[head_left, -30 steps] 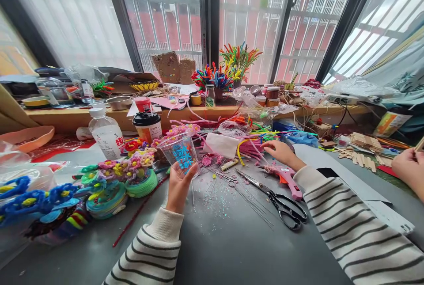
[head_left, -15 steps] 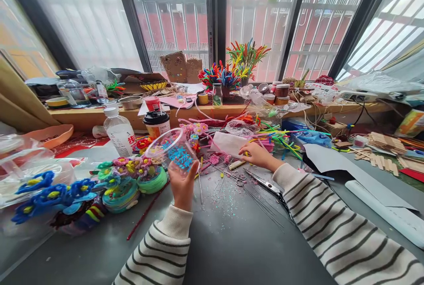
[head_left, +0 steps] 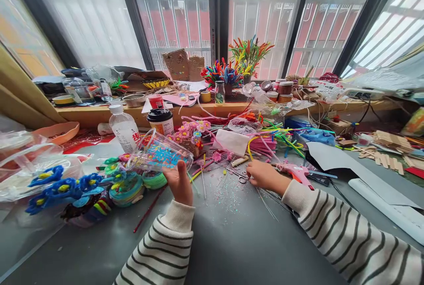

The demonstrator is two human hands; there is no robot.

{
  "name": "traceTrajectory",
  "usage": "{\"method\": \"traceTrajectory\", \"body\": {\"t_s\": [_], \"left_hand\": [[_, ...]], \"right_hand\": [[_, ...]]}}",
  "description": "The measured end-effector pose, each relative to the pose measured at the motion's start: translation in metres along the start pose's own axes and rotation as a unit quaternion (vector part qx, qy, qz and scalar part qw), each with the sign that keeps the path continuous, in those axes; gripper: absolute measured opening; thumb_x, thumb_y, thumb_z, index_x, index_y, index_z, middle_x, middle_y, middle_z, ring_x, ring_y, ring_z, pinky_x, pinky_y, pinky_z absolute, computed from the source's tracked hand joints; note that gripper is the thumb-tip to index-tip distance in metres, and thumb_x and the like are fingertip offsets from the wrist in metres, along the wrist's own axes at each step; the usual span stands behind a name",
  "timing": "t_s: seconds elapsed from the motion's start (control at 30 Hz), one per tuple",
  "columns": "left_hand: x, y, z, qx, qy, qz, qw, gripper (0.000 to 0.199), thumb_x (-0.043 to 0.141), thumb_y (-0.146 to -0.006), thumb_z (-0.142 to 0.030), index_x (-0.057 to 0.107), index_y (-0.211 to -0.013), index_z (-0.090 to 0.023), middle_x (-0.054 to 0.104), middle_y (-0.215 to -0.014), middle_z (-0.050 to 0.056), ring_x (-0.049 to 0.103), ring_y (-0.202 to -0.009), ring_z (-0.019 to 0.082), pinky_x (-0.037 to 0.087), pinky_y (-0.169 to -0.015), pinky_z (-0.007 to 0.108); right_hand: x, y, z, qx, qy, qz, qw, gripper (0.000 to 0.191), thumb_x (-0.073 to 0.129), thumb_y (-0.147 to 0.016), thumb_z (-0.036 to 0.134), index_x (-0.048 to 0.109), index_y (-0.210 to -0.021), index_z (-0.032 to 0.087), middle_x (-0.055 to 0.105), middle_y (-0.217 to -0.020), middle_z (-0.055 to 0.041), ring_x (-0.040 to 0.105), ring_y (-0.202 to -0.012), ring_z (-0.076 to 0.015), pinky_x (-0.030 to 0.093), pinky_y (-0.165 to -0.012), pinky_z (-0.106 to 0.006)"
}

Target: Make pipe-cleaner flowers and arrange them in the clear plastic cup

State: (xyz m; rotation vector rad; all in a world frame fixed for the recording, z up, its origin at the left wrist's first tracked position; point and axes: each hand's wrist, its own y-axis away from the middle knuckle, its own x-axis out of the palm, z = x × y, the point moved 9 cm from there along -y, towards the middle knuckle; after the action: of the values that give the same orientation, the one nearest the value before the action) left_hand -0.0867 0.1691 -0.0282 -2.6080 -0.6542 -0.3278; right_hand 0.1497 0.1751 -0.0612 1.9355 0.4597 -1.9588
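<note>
My left hand (head_left: 180, 185) is closed round a clear plastic cup (head_left: 162, 154) with blue lettering, tipped on its side, its wide mouth to the left. My right hand (head_left: 265, 176) pinches the lower end of a curved yellow pipe cleaner (head_left: 249, 146) above the table. Beneath and beside it lie small scissors (head_left: 242, 179) and thin wires (head_left: 266, 205). A pink glue gun (head_left: 300, 173) rests just past my right wrist. Pink pipe cleaners (head_left: 263, 146) and a white paper piece (head_left: 232, 142) lie behind the right hand.
Blue pipe-cleaner flowers (head_left: 62, 185) and a green coiled pot (head_left: 154, 180) stand at the left. Behind the cup are a water bottle (head_left: 123, 128) and a lidded coffee cup (head_left: 160, 121). Glitter (head_left: 228, 201) is scattered mid-table. Wooden sticks (head_left: 380, 157) lie at the right.
My left hand has tipped the cup further onto its side. My right hand has moved down and nearer, bringing the yellow pipe cleaner upright. The glue gun has come into sight.
</note>
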Motion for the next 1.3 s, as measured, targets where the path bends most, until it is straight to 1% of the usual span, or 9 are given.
{"method": "traceTrajectory", "body": {"t_s": [0.1,0.2,0.37,0.5,0.6,0.8,0.9,1.03,1.3], "left_hand": [[-0.006,0.001,-0.016,0.076,0.033,-0.036,0.996,0.059,0.055,-0.07,-0.053,0.036,-0.117,-0.022,0.046,-0.124,0.009,0.033,-0.125,0.019,0.022,-0.105,0.03],[-0.005,0.0,-0.013,0.069,0.034,-0.027,0.997,0.054,0.053,-0.073,-0.05,0.037,-0.115,-0.022,0.041,-0.129,0.008,0.035,-0.124,0.018,0.024,-0.104,0.029],[-0.007,-0.001,-0.003,0.043,0.018,-0.027,0.999,0.048,0.054,-0.072,-0.05,0.041,-0.107,-0.02,0.046,-0.124,0.009,0.039,-0.12,0.019,0.027,-0.102,0.03],[-0.003,-0.001,0.0,0.023,0.02,-0.022,0.999,0.049,0.056,-0.069,-0.052,0.043,-0.102,-0.019,0.052,-0.116,0.011,0.046,-0.113,0.021,0.032,-0.099,0.032],[-0.001,-0.001,-0.001,0.028,0.036,-0.021,0.999,0.053,0.058,-0.066,-0.053,0.044,-0.102,-0.017,0.055,-0.11,0.011,0.049,-0.11,0.022,0.033,-0.097,0.034],[0.001,0.0,-0.006,0.034,0.039,-0.026,0.998,0.057,0.061,-0.063,-0.054,0.047,-0.102,-0.015,0.058,-0.105,0.011,0.054,-0.103,0.023,0.035,-0.095,0.035],[0.002,0.001,-0.009,0.039,0.028,-0.023,0.999,0.055,0.061,-0.063,-0.054,0.048,-0.102,-0.016,0.059,-0.101,0.009,0.055,-0.1,0.022,0.035,-0.095,0.034],[0.005,0.002,-0.006,0.024,0.044,-0.004,0.999,0.051,0.06,-0.065,-0.052,0.047,-0.099,-0.016,0.061,-0.099,0.009,0.057,-0.096,0.02,0.039,-0.091,0.033],[0.008,0.002,0.007,-0.025,0.05,0.016,0.998,0.048,0.06,-0.067,-0.051,0.045,-0.098,-0.017,0.057,-0.106,0.012,0.057,-0.098,0.021,0.042,-0.088,0.035]], "right_hand": [[0.0,-0.001,-0.008,0.046,0.021,0.001,0.999,0.016,0.049,-0.071,0.01,0.065,-0.075,0.014,0.065,-0.084,-0.0131,0.058,-0.085,-0.0239,0.043,-0.064,-0.026],[-0.004,-0.001,-0.012,0.079,0.023,-0.002,0.997,0.015,0.05,-0.075,0.018,0.063,-0.078,0.014,0.065,-0.086,-0.0125,0.06,-0.084,-0.0233,0.043,-0.065,-0.026],[-0.006,0.003,-0.017,0.129,0.013,0.011,0.992,0.03,0.051,-0.077,0.038,0.061,-0.088,0.012,0.064,-0.093,-0.0153,0.061,-0.085,-0.0257,0.044,-0.066,-0.029],[0.003,0.005,-0.014,0.134,0.004,0.052,0.99,0.019,0.053,-0.074,0.024,0.062,-0.085,0.012,0.065,-0.091,-0.0145,0.062,-0.084,-0.025,0.045,-0.065,-0.028],[0.007,0.003,-0.013,0.143,0.004,0.071,0.987,0.023,0.048,-0.071,0.012,0.062,-0.089,0.009,0.064,-0.094,-0.0174,0.061,-0.089,-0.0271,0.044,-0.069,-0.03],[0.005,-0.001,-0.011,0.148,-0.027,0.113,0.982,0.026,0.049,-0.071,0.014,0.062,-0.092,0.007,0.063,-0.098,-0.0208,0.06,-0.092,-0.0292,0.044,-0.07,-0.031],[0.006,0.001,-0.011,0.137,-0.08,0.147,0.976,0.024,0.051,-0.068,0.012,0.063,-0.089,0.01,0.067,-0.087,-0.0147,0.062,-0.084,-0.0232,0.044,-0.065,-0.026],[0.006,0.01,-0.013,0.115,-0.181,0.202,0.956,0.019,0.05,-0.068,0.013,0.066,-0.079,0.012,0.068,-0.067,-0.0049,0.058,-0.055,-0.0112,0.04,-0.049,-0.017],[-0.011,0.012,-0.029,0.138,-0.239,0.171,0.946,0.029,0.044,-0.078,0.031,0.067,-0.08,0.013,0.066,-0.067,-0.0033,0.045,-0.042,-0.0055,0.035,-0.043,-0.017]]}}
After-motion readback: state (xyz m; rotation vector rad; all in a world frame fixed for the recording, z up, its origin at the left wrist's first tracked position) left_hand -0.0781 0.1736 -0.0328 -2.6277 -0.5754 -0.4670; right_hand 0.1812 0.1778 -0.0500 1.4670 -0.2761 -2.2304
